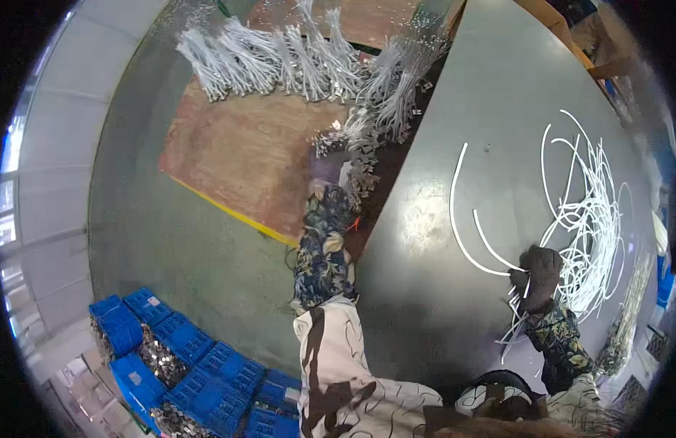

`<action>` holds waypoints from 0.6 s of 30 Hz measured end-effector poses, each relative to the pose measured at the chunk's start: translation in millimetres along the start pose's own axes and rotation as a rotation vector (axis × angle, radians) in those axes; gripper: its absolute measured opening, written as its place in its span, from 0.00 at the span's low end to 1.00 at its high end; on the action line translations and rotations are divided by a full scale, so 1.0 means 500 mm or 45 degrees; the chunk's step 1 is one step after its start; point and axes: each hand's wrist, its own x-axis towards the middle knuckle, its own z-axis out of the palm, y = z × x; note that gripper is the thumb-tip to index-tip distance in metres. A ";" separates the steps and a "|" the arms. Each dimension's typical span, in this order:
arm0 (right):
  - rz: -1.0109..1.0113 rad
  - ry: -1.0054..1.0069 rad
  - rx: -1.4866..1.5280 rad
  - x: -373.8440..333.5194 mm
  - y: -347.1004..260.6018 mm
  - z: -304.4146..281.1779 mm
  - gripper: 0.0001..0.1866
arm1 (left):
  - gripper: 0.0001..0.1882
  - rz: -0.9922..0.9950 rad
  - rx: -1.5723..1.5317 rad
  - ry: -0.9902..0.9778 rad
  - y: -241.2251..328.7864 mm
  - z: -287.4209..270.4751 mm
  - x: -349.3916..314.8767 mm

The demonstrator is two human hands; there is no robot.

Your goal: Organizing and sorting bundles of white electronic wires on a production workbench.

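Observation:
My left arm, in a dark floral sleeve, reaches out over a wooden board (232,142). My left hand (329,166) is smeared by motion, so its fingers do not show clearly. It is nearest to a pile of silvery-white cable bundles (363,131) with small metal ends. On the grey metal table (418,306), my right hand (541,271) wears a dark glove. Its fingers are curled around a thin white tube (527,285). Two curved white tubes (455,197) run up to that hand from the left. Beside it lies a tangled heap of white tubes (590,233).
More cable bundles (236,62) lie in a row along the board's far side. Blue crates (188,339), some holding small metal parts (161,358), stand on the floor at lower left. Brown cardboard (553,25) borders the table's far right. Clear strands (630,314) hang at the right edge.

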 end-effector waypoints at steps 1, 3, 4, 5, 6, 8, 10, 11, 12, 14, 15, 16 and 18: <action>-0.036 0.045 0.044 0.015 -0.002 0.008 0.19 | 0.21 0.000 0.271 -0.003 0.007 -0.012 -0.013; -0.100 0.134 0.129 0.036 -0.009 0.019 0.15 | 0.22 -0.004 0.549 0.007 0.023 -0.038 -0.023; -0.106 0.160 0.114 0.044 -0.016 0.021 0.16 | 0.20 0.028 0.564 0.152 0.033 -0.054 -0.024; -0.108 0.144 0.092 0.041 -0.018 0.014 0.16 | 0.19 0.024 0.555 0.283 0.027 -0.050 -0.038; -0.033 0.121 0.029 0.017 -0.005 0.017 0.16 | 0.17 0.113 1.737 0.109 0.058 0.016 0.024; -0.040 0.105 0.090 0.013 -0.004 0.011 0.16 | 0.16 0.335 1.726 0.221 0.023 -0.021 -0.026; -0.058 0.107 0.122 0.016 -0.009 0.007 0.16 | 0.15 0.618 1.835 0.361 -0.033 -0.038 -0.057; -0.083 0.116 0.144 0.020 -0.014 0.001 0.15 | 0.14 0.705 1.848 0.251 -0.053 -0.058 -0.059; 0.009 -0.095 0.000 0.021 -0.018 0.002 0.15 | 0.14 0.803 1.851 0.136 -0.067 -0.075 -0.055; 0.055 0.023 0.080 -0.023 0.041 0.056 0.16 | 0.14 0.746 1.763 0.025 -0.079 -0.020 -0.027; -0.172 0.278 0.174 0.007 0.024 0.042 0.16 | 0.14 0.688 1.796 0.033 -0.077 -0.053 -0.055; 0.012 0.005 0.303 0.015 0.018 0.013 0.16 | 0.14 0.663 1.775 0.029 -0.082 -0.046 -0.061; 0.019 0.081 0.252 -0.002 0.035 0.026 0.17 | 0.14 0.636 1.756 0.029 -0.083 -0.046 -0.077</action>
